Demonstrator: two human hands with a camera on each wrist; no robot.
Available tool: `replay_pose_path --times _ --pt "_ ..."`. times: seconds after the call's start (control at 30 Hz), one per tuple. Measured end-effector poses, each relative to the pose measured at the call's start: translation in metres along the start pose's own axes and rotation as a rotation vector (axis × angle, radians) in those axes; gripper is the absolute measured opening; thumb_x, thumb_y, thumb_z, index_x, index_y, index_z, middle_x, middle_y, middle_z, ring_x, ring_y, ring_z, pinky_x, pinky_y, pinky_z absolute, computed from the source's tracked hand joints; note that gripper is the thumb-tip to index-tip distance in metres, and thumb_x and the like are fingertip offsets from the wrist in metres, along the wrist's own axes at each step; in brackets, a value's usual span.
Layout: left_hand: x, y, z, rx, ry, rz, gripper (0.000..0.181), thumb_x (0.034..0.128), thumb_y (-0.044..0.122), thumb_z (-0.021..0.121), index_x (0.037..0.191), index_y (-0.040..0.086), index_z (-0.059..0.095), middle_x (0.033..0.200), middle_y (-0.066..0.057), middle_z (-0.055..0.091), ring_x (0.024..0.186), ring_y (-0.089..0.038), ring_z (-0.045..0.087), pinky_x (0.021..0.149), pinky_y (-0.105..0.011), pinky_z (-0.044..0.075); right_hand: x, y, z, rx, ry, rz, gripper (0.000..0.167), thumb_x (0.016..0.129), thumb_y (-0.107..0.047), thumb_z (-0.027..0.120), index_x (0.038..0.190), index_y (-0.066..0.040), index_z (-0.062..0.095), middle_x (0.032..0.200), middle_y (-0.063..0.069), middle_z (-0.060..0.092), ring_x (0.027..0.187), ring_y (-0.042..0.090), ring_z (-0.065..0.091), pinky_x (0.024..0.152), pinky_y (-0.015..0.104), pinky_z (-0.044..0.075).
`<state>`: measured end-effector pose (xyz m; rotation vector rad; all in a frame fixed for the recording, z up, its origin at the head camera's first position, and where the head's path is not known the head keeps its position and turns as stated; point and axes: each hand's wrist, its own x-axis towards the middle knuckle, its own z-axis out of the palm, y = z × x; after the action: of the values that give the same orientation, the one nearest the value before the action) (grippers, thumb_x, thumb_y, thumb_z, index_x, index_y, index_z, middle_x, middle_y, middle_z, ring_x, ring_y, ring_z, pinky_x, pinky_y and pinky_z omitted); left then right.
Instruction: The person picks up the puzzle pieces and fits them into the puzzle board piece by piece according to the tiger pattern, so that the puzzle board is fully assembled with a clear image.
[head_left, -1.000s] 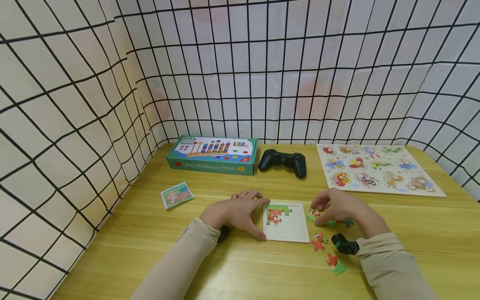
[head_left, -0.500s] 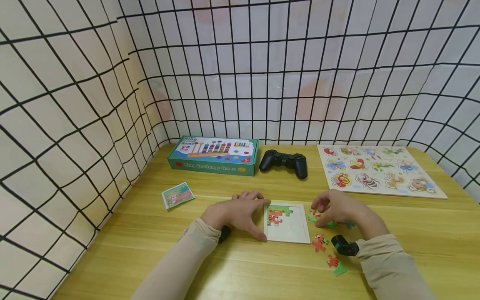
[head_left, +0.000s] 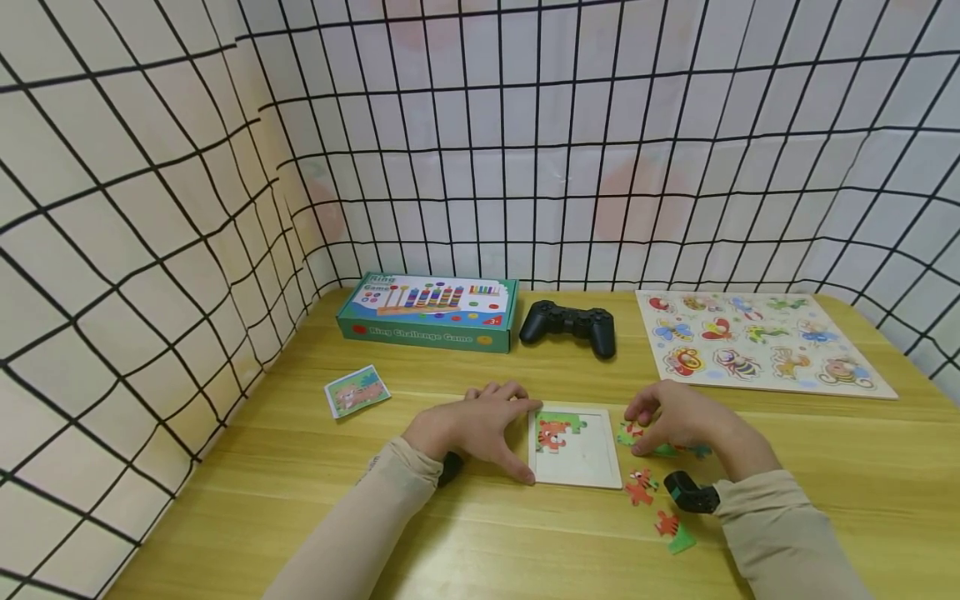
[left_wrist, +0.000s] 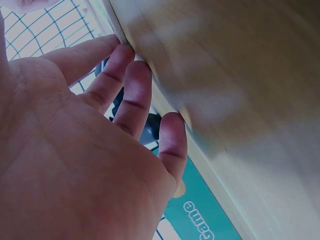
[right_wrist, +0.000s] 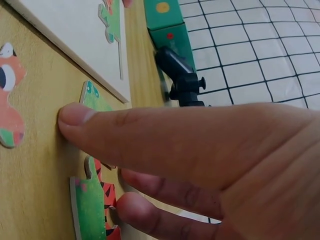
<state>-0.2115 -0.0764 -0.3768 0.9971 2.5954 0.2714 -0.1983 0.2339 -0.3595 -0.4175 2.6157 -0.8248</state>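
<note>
In the head view my left hand (head_left: 480, 429) rests beside a square puzzle tray (head_left: 577, 467). Its thumb and a fingertip touch the left corners of the tray. A partly assembled tiger picture (head_left: 551, 433) fills the tray's upper left. To the right, the curled fingers and thumb of my right hand (head_left: 686, 425) are around a green and red puzzle piece (head_left: 626, 433) at table level. The right wrist view shows that puzzle piece (right_wrist: 95, 99) partly hidden behind the thumb. Below that hand are orange tiger pieces (head_left: 640, 487) and a green piece (head_left: 681, 540).
A Ring Challenge Game box (head_left: 427, 312) and a black game controller (head_left: 567, 325) stand at the back. A wooden insect board (head_left: 757, 342) lies back right, and a small picture card (head_left: 357, 392) on the left. Black wire mesh (head_left: 480, 167) encloses the table's back and sides.
Both hands hold nearly the same pose. The whole view shifts very slightly, and the tray and loose pieces keep their places.
</note>
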Motion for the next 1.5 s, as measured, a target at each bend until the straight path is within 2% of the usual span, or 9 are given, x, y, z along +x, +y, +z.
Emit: replay_pose_path --times 0.33,0.63,0.87,1.5 --pt "-0.0004 0.0004 -0.0002 0.007 0.004 0.006 0.102 0.0728 0.069 0.078 0.156 0.025 0.04 0.142 0.005 0.038 0.124 -0.018 0.036 0.1 -0.043 0.03 -0.0005 -0.0004 -0.0004 -0.031 -0.007 -0.026 0.036 0.074 -0.018 0.091 0.101 -0.006 0.07 0.093 0.002 0.061 0.086 0.019 0.055 0.076 0.037 0.046" --pt "0.0004 0.0009 -0.0008 0.006 0.001 -0.004 0.1 0.0732 0.067 0.078 0.156 0.026 0.04 0.143 0.006 0.037 0.126 -0.019 0.035 0.101 -0.044 0.03 -0.0027 -0.0019 -0.0034 0.0 -0.006 -0.044 0.038 0.075 -0.014 0.089 0.105 -0.003 0.069 0.09 0.003 0.062 0.079 0.019 0.056 0.071 0.037 0.047" --pt "-0.0001 0.0016 -0.0008 0.007 0.005 -0.001 0.1 0.0733 0.067 0.078 0.156 0.026 0.039 0.143 0.006 0.037 0.126 -0.018 0.035 0.101 -0.043 0.03 -0.0034 -0.0019 -0.0046 0.024 0.014 -0.039 0.042 0.074 -0.014 0.089 0.108 0.0 0.069 0.091 0.003 0.063 0.081 0.019 0.058 0.071 0.037 0.049" --pt "0.0001 0.0033 -0.0015 -0.001 -0.005 -0.007 0.099 0.0764 0.064 0.077 0.157 0.024 0.037 0.143 0.005 0.037 0.126 -0.019 0.035 0.101 -0.044 0.03 -0.0076 -0.0051 -0.0066 0.006 0.012 -0.072 0.039 0.077 -0.017 0.088 0.108 -0.002 0.071 0.092 0.001 0.063 0.083 0.018 0.058 0.071 0.037 0.049"
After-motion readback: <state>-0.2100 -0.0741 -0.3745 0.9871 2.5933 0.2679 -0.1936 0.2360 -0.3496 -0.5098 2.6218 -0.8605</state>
